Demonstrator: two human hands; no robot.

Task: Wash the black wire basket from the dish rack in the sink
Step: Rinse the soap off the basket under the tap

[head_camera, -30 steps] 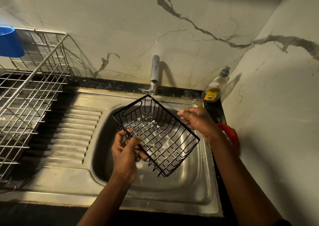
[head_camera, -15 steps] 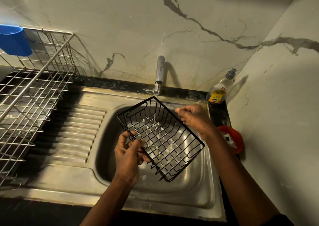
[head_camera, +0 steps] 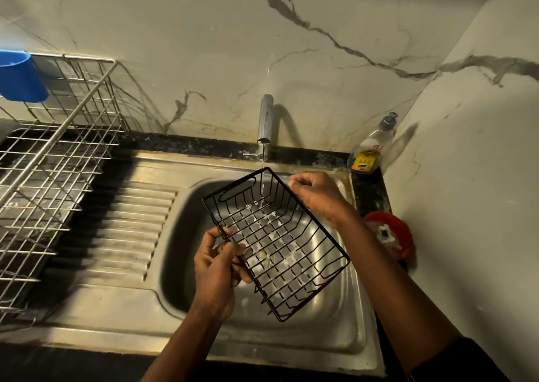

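A black wire basket (head_camera: 318, 253) hangs tilted over the steel sink bowl (head_camera: 186, 236), its far corner under the tap (head_camera: 264, 119). A thin stream of water runs from the tap into that corner. My left hand (head_camera: 217, 268) grips the basket's near left rim. My right hand (head_camera: 316, 193) pinches the far right rim. White soap residue shows on the basket's bottom wires. The metal dish rack (head_camera: 49, 163) stands at the left on the drainboard.
A dish soap bottle (head_camera: 372, 148) stands at the back right corner of the counter. A red round holder with a scrubber (head_camera: 390, 234) lies right of the sink. A blue cup (head_camera: 20, 75) hangs on the rack's back. The ribbed drainboard (head_camera: 131, 224) lies between rack and bowl.
Both hands have kept their hold on the basket. A stream of water now runs from the tap onto the basket's far corner. The view has shifted slightly.
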